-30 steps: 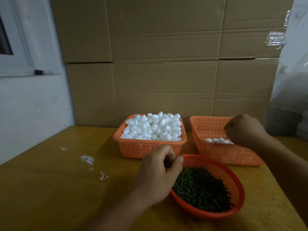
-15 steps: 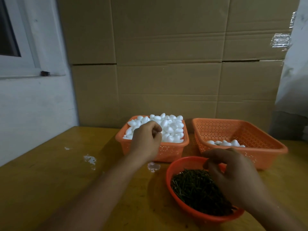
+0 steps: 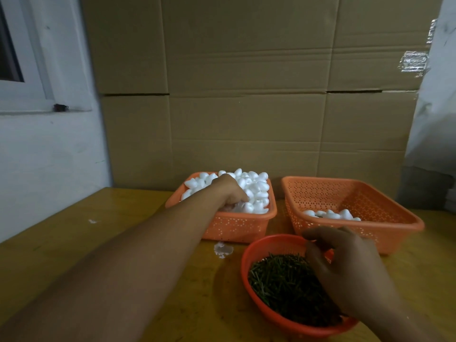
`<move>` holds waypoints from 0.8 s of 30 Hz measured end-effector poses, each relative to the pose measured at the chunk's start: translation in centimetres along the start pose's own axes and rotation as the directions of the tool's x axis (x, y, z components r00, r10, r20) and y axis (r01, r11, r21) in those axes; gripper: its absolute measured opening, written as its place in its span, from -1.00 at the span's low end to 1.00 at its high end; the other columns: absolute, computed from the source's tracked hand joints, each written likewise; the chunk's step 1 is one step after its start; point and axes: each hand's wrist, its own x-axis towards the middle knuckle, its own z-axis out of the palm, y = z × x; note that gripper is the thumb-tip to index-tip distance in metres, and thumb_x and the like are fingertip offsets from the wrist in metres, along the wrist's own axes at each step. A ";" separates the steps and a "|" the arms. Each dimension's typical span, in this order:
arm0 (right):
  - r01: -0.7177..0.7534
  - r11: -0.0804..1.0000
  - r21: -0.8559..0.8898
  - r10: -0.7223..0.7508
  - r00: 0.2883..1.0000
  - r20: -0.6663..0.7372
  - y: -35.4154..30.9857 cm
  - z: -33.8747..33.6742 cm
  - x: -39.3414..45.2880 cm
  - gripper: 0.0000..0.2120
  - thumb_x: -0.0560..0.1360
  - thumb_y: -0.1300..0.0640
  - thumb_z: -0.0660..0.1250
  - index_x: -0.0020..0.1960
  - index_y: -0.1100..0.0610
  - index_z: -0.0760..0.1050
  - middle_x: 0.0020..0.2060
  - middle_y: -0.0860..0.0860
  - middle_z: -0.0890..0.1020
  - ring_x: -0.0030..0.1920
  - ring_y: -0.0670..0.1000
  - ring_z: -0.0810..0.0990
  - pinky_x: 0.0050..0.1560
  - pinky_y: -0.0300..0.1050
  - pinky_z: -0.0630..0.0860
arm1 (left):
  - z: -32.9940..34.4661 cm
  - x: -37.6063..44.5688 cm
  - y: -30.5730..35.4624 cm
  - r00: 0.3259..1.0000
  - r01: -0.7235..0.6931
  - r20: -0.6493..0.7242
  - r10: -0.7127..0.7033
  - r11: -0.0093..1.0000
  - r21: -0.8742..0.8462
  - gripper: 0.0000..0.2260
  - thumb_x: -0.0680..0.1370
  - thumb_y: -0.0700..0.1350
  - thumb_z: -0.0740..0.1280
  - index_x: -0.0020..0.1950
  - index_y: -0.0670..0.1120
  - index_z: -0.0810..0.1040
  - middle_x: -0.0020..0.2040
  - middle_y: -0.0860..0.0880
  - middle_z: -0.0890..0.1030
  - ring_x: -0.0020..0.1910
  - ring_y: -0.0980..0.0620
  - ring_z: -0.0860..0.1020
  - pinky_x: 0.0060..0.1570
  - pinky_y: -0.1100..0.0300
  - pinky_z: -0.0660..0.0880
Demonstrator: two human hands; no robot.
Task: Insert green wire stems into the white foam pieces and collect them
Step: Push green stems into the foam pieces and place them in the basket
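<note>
My left hand [image 3: 230,193] reaches into the left orange basket [image 3: 237,227], which is heaped with white foam pieces [image 3: 256,187]. Its fingers curl down into the pile around a piece, with the fingertips hidden. My right hand [image 3: 345,270] hovers over the round orange bowl [image 3: 249,253] of green wire stems [image 3: 278,280]. Its thumb and forefinger pinch together at the far side of the pile, and the thin stem between them is hard to make out. The right orange basket [image 3: 345,193] holds several foam pieces [image 3: 330,214] on its bottom.
All three containers stand close together on a yellow wooden table [image 3: 123,233]. White crumbs [image 3: 223,250] lie between the left basket and the bowl. Cardboard sheets [image 3: 246,95] form a wall right behind the baskets, with a white wall and window at the left.
My left hand went from the bowl's rim up into the foam basket and dug into the pile. My right hand left the right basket and came down over the stems.
</note>
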 end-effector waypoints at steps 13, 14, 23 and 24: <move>-0.019 0.999 -0.037 0.019 1.000 -0.008 -0.3 -0.1 0.0 -0.82 0.49 0.04 0.39 0.06 -0.10 0.67 -0.17 -0.20 0.67 -0.06 -0.07 0.64 0.11 0.14 0.53 | -0.5 0.1 -1.7 0.998 0.061 0.048 -0.042 0.844 -0.532 -0.81 0.51 0.01 0.45 -0.01 -0.09 0.60 -0.44 0.02 0.61 -0.47 0.11 0.56 -0.25 0.22 0.60; -0.021 0.999 -0.037 0.021 1.000 -0.004 -0.3 -0.2 0.0 -0.82 0.49 0.04 0.39 0.06 -0.10 0.67 -0.17 -0.21 0.67 -0.06 -0.07 0.64 0.11 0.13 0.54 | -0.5 -0.2 -1.8 0.999 0.033 0.017 -0.028 0.815 -0.578 -0.78 0.52 0.03 0.45 -0.05 -0.12 0.60 -0.41 0.00 0.62 -0.45 0.10 0.57 -0.20 0.17 0.64; -0.031 0.998 -0.060 0.033 0.999 0.026 -0.9 0.0 -0.2 -0.82 0.48 0.06 0.41 0.06 -0.09 0.68 -0.17 -0.20 0.67 -0.05 -0.06 0.64 0.11 0.12 0.53 | -0.1 -6.1 -1.6 0.937 -0.335 -0.327 0.125 0.595 -0.730 -0.83 0.50 -0.15 0.52 -0.06 -0.06 0.53 -0.16 -0.01 0.70 -0.16 -0.02 0.69 0.00 -0.02 0.64; -0.031 0.998 -0.059 0.033 0.999 0.031 -0.9 0.0 -0.3 -0.82 0.49 0.06 0.40 0.07 -0.09 0.68 -0.17 -0.19 0.67 -0.05 -0.06 0.64 0.11 0.12 0.53 | 0.0 -7.0 -1.5 0.922 -0.372 -0.361 0.143 0.589 -0.718 -0.83 0.49 -0.17 0.51 -0.05 -0.05 0.54 -0.14 0.03 0.69 -0.16 0.05 0.67 -0.03 0.07 0.61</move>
